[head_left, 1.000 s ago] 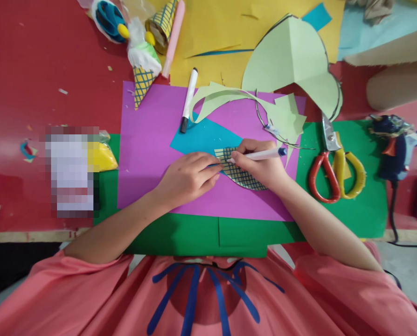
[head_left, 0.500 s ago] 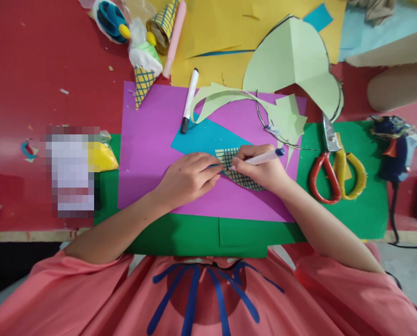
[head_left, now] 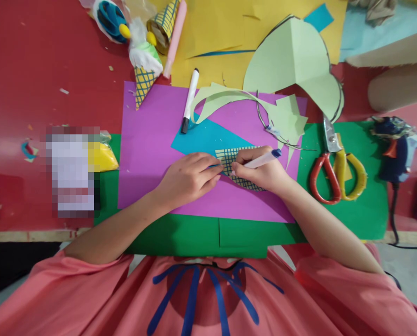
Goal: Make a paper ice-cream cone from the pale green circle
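Between my hands lies a pale yellow-green piece of paper (head_left: 247, 182) with a curved lower edge and a dark blue grid drawn on it. My left hand (head_left: 191, 176) rests palm down, its fingers together and their tips holding the left side of that piece. A white marker pen (head_left: 259, 161) with a blue end leans in my right hand (head_left: 264, 170), which grips it in a writing pinch. The pen's tip is close to the gridded surface; my fingers partly cover it. Under the piece are a blue paper (head_left: 208, 133) and a purple sheet (head_left: 149, 140).
Scissors (head_left: 330, 140) with red and yellow handles lie to the right, near a glue gun (head_left: 397, 154). A capped marker (head_left: 190, 100), pale green scraps (head_left: 287, 116) and a green cut-out (head_left: 281, 60) lie beyond my hands. Paper ice-cream cones (head_left: 145, 86) stand at the upper left.
My right hand and the pen have shifted slightly, with the pen's blue end a little further left and its tip slightly lower. My left hand stays in place.
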Motion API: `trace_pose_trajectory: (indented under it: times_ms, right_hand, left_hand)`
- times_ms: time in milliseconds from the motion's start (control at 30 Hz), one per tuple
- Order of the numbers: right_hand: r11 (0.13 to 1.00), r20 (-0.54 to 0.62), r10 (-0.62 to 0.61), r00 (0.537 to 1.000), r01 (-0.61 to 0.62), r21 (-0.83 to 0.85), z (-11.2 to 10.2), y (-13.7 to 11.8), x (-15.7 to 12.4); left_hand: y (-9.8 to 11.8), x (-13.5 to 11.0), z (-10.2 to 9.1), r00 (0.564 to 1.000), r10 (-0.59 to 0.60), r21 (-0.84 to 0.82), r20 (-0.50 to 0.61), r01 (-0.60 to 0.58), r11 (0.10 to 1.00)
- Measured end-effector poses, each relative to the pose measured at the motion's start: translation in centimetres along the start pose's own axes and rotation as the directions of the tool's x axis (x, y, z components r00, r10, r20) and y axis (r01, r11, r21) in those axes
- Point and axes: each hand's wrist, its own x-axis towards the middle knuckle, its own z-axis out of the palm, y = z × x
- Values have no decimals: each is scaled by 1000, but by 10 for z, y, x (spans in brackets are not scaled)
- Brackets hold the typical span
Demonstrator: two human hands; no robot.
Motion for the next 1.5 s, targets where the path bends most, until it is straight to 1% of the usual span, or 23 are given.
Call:
trace_pose_trajectory:
  times_ms: [133, 167, 233, 367, 533, 900, 1033, 1133, 1300, 1500]
  right_hand:
    - [976, -97, 84, 992, -63, 207, 0, 3, 1]
    - [970, -120, 99, 988, -69, 233, 1, 3, 2]
    - [975, -167, 102, 981, -65, 212, 3, 5, 2]
    - [996, -227, 42, 973, -23, 88, 8, 5, 4]
    - [998, -229, 35, 973, -24, 51, 9, 5, 7]
    - [998, -235, 23, 972, -9, 61, 10, 7, 8]
    - [999, -223, 3, 975, 5, 35, 9, 6, 7]
    - [1000, -216, -9, 976, 15, 23, 9, 5, 7]
    - [1000, -194, -2, 981, 4, 9, 8, 5, 6]
    - [1000, -172, 8, 985, -9, -5, 7, 4, 7]
  left_hand:
    - [0, 0, 1, 1000, -2, -6, 12, 2, 1000]
    - [0, 0, 1, 1000, -1, -5, 14, 1, 1000]
    - [0, 0, 1, 1000, 0, 0, 21, 0, 1000]
    - [-1, -1, 1, 1000, -5, -2, 29, 6, 1000]
    - [0, 0, 1, 1000, -1, 1, 24, 1, 1000]
    - [0, 0, 1, 999, -15, -3, 31, 15, 1000]
    - [0, 0, 1, 1000, -15, -12, 9, 15, 1000]
    - [0, 0, 1, 999, -42, -34, 0, 42, 999]
    - [0, 0, 1, 998, -64, -49, 4, 65, 997]
    - [0, 0, 1, 998, -57, -40, -4, 57, 998]
